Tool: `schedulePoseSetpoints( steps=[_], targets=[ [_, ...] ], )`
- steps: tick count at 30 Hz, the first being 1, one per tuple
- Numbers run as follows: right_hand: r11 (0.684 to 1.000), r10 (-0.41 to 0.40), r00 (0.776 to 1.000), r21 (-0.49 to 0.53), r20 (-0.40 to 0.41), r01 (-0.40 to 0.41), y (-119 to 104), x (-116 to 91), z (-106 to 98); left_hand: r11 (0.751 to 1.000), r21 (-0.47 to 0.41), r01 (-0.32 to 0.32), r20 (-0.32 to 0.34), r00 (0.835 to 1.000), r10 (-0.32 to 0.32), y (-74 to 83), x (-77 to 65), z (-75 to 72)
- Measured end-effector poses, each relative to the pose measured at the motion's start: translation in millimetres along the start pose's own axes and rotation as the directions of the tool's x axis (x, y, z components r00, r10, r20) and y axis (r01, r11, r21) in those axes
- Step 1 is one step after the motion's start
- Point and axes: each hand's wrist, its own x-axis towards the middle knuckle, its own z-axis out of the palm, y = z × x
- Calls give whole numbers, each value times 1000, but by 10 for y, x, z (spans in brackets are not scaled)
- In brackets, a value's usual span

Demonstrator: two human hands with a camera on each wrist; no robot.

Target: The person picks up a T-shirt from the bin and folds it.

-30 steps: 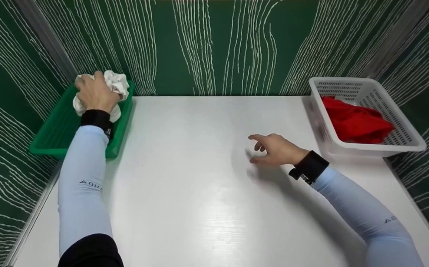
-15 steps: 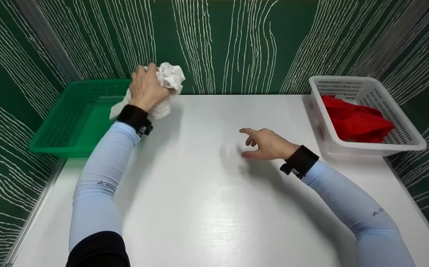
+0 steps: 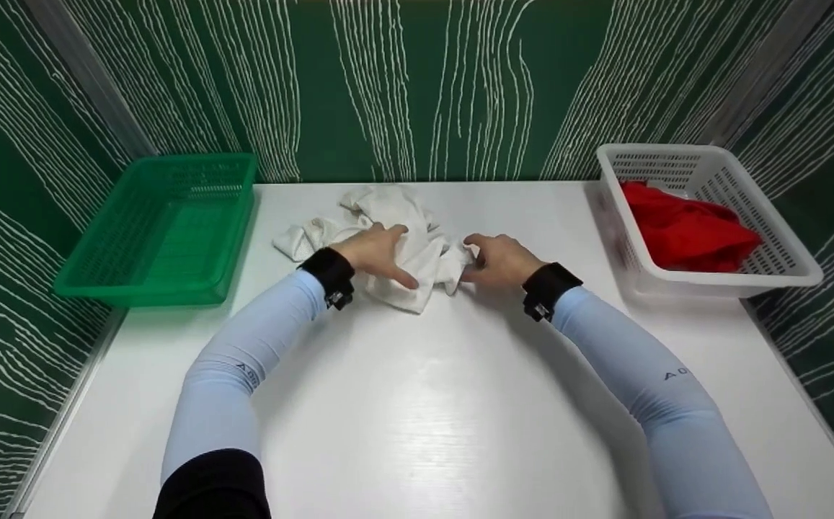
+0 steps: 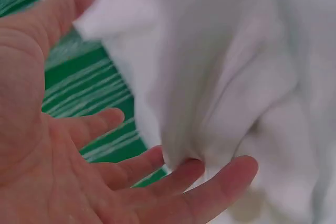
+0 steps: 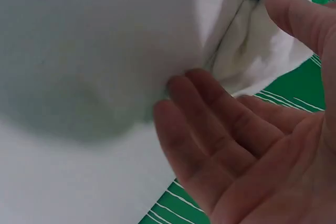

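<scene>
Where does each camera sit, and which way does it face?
Head: on the head, facing forward and down at the white cloth; left hand, right hand and sleeves show.
Left wrist: worn there, facing the cloth; left palm and spread fingers show.
Right wrist: worn there, facing the cloth; right palm and fingers show.
Both wrist views share the cloth and the green wall.

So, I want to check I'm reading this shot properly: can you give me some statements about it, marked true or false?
1. The white cloth lies on the table. True.
2. The left hand and right hand are both at the white cloth. True.
3. The left hand is a tight fist. False: its fingers are spread.
4. The green basket is left of the white basket. True.
5. The white cloth is neatly folded. False: it is crumpled.
6. The red cloth is in the green basket. False: the red cloth is in the white basket.
</scene>
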Motion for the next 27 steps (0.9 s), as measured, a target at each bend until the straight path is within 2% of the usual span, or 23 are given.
schedulePoseSetpoints(
  steps=[2, 4, 7, 10, 12, 14, 17, 18, 20, 22, 25, 27],
  targets=[
    [999, -28, 999, -26, -43, 27, -21, 60, 50, 999, 38, 1, 25, 1000, -2, 66, 6, 158],
    [997, -57, 995, -47, -83, 53, -41, 103, 85, 996, 84, -4, 15, 1000, 2, 133, 14, 292],
    [997, -69, 987, -36, -147, 65, -46, 121, 92, 988, 153, -21, -54, 998, 29, 164, 47, 412],
    [997, -53, 970, 34, -235, 63, -2, 111, 51, 986, 161, -36, -155, 986, 61, 68, 87, 401],
    [993, -48, 949, 84, -312, 78, 56, 103, -2, 993, 113, -43, -235, 970, 68, -54, 107, 336],
    [984, -30, 932, 155, -362, 92, 118, 85, -67, 999, 11, -46, -319, 947, 47, -188, 105, 254],
    [946, 47, 905, 310, -422, 95, 222, 36, -203, 984, -166, -70, -447, 895, -12, -389, 65, 116],
    [919, 90, 896, 383, -434, 93, 255, 16, -262, 972, -219, -84, -486, 873, -34, -450, 41, 66],
    [839, 183, 880, 537, -438, 93, 318, -28, -402, 941, -309, -136, -550, 833, -60, -549, -21, -41],
    [742, 253, 862, 660, -439, 118, 356, -70, -556, 907, -373, -196, -587, 807, -67, -594, -99, -151],
    [573, 307, 847, 795, -434, 199, 315, -139, -790, 850, -447, -279, -606, 793, -58, -543, -230, -321],
    [478, 317, 831, 833, -458, 277, 231, -184, -931, 804, -496, -329, -608, 792, -51, -453, -308, -436]
  ],
)
